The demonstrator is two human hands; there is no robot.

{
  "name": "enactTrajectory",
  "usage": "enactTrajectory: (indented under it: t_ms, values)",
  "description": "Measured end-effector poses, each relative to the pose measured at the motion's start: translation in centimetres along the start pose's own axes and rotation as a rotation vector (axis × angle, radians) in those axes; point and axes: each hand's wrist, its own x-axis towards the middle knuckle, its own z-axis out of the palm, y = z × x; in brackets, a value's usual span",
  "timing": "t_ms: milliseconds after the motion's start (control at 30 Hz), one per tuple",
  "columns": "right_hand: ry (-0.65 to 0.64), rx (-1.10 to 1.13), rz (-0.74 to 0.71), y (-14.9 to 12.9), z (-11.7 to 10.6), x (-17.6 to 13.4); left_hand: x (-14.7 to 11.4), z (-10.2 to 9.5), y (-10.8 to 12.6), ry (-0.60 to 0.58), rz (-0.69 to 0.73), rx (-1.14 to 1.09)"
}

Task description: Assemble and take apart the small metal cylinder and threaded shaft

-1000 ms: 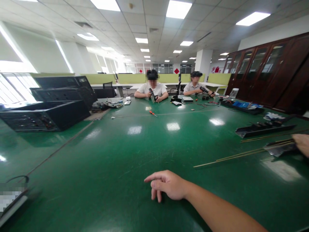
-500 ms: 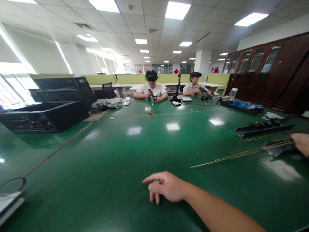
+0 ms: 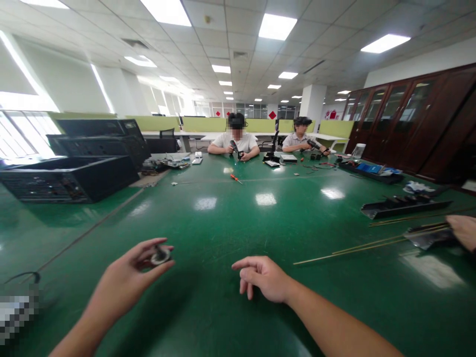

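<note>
My left hand (image 3: 128, 277) is above the green tabletop (image 3: 208, 228), its thumb and fingers closed on a small round metal part (image 3: 160, 256). The part has a pale ring and a dark knob in its middle; its exact kind is too small to make out. My right hand (image 3: 264, 278) hovers over or rests on the table to the right, holding nothing. Its index finger points left, the other fingers curl loosely downward, and the thumb is apart from them. A gap of bare green surface lies between my two hands.
Another person's hand (image 3: 463, 229) at the right edge is by a dark sleeve (image 3: 424, 239) with long thin rods (image 3: 353, 252). A black metal case (image 3: 74, 181) stands left. An orange screwdriver (image 3: 235, 179) lies ahead; two people (image 3: 234, 141) sit across.
My left hand has come into view from the lower left with the small round metal part in its fingers. My right hand sits slightly farther right and higher in the picture.
</note>
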Motion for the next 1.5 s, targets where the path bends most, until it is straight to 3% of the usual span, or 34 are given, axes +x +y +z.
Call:
enactTrajectory:
  t_ms: [67,167,233,300,367,567,833,1100,1500]
  values:
    - [0.097,-0.016,-0.033,0.1,-0.9,0.3,1.4,4.0,1.4,-0.146,0.058,-0.167]
    - [0.257,-0.057,-0.051,0.7,-2.2,0.8,2.2,10.0,3.5,-0.328,0.184,-0.195]
    - [0.357,-0.097,-0.069,1.2,-2.7,1.1,2.1,12.7,4.2,-0.373,0.251,-0.179]
    - [0.410,-0.147,-0.082,1.6,-3.0,1.2,1.9,14.0,4.2,-0.397,0.306,-0.179]
    - [0.401,-0.200,-0.064,1.7,-2.9,1.2,1.7,14.3,3.5,-0.415,0.314,-0.200]
    - [0.373,-0.281,0.014,1.1,-2.5,1.1,1.8,14.4,1.8,-0.397,0.152,-0.310]
    - [0.371,-0.203,0.029,0.4,-2.3,1.1,1.9,14.6,1.8,-0.471,0.128,-0.334]
    - [0.358,-0.211,0.041,0.8,-2.4,0.9,1.8,15.0,1.4,-0.463,0.065,-0.444]
    - [0.372,-0.194,0.031,0.4,-2.3,0.9,1.7,15.1,1.6,-0.427,0.099,-0.393]
